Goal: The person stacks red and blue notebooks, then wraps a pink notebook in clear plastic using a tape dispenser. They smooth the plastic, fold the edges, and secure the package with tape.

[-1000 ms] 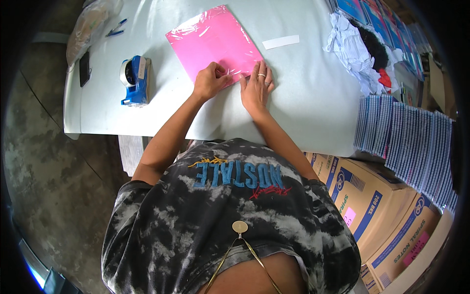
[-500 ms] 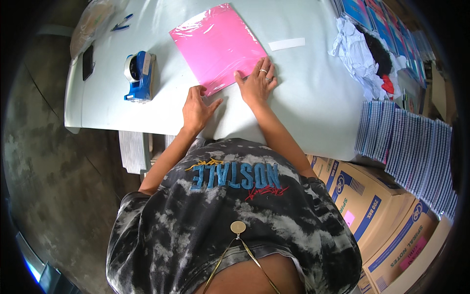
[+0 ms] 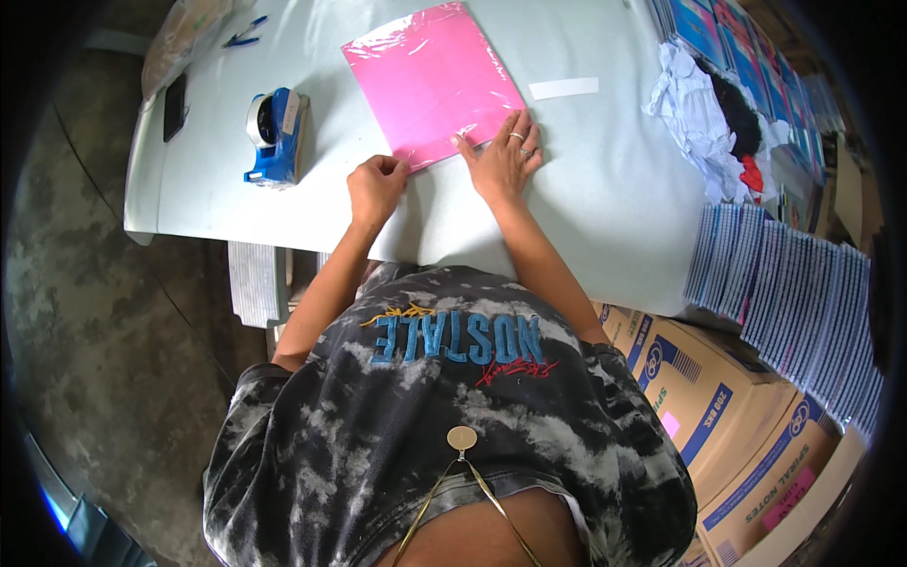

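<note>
A pink square packet in shiny clear plastic wrap lies flat and slightly turned on the table. My left hand is at its near left corner, thumb and fingertips pinched together on the edge of the wrap. What exactly lies between those fingertips is partly hidden. Over the near right corner, my right hand rests with its fingers spread and its thumb lying along the near edge; rings show on its fingers. Left of the packet stands a blue tape dispenser with a roll of clear tape.
A white paper strip lies right of the packet. Blue pens and a dark phone are at the left. Crumpled paper and stacked spiral notebooks line the right side, above cardboard boxes.
My left thumb has closed against the fingers at the packet's corner; before, it stood apart. My right hand keeps its place on the packet. The whole view has shifted slightly.
</note>
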Motion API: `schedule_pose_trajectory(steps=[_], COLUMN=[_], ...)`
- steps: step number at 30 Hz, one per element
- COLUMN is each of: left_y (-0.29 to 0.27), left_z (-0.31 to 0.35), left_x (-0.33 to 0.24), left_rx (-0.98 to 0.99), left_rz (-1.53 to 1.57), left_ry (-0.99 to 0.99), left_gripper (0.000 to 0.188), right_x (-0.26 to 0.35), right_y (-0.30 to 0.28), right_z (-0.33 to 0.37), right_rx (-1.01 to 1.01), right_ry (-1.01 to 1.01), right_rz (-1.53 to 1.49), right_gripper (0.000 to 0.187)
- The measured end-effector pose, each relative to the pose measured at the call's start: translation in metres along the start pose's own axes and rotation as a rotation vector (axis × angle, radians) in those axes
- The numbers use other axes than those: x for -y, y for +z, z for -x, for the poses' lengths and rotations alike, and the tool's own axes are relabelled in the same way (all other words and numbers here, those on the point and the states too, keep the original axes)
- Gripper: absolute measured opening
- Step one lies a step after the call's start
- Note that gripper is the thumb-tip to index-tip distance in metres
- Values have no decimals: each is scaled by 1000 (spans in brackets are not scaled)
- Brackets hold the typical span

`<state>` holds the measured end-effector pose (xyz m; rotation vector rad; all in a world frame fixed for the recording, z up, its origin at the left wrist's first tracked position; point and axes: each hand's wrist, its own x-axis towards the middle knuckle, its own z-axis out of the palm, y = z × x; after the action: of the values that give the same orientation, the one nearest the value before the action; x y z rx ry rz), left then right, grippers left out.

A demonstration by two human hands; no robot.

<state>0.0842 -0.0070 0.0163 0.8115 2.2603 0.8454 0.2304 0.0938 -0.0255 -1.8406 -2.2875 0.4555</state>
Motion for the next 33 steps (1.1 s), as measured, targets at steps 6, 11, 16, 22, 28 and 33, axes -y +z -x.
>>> schedule_pose_trajectory(steps=[6,11,16,22,28,33], left_y=[-6,-2,4,5,-88,-183], left_z=[-9,-21,-24,-4,-5,-42], left_x=[-6,9,6,-19,-14,38], left_rx=[71,112,192,193,-470,-187], left_rz=[69,-38,27,-189,-231,64], left_ry=[-117,-47,-165,-111,153,-323], left_gripper=[29,27,25,25,30,42], right_x=[-1,1,7,-6,-9,-4], right_y=[0,-10,-1,-9,-14,-20], right_z=[-3,-15,-29,-57,-60,-65], right_rx=[-13,76,43,132,133,159], right_ry=[9,74,75,-80,-63,-105], right_rz=[-50,-99,-128,-68,-7,11], right_gripper=[109,117,120,125,123,123])
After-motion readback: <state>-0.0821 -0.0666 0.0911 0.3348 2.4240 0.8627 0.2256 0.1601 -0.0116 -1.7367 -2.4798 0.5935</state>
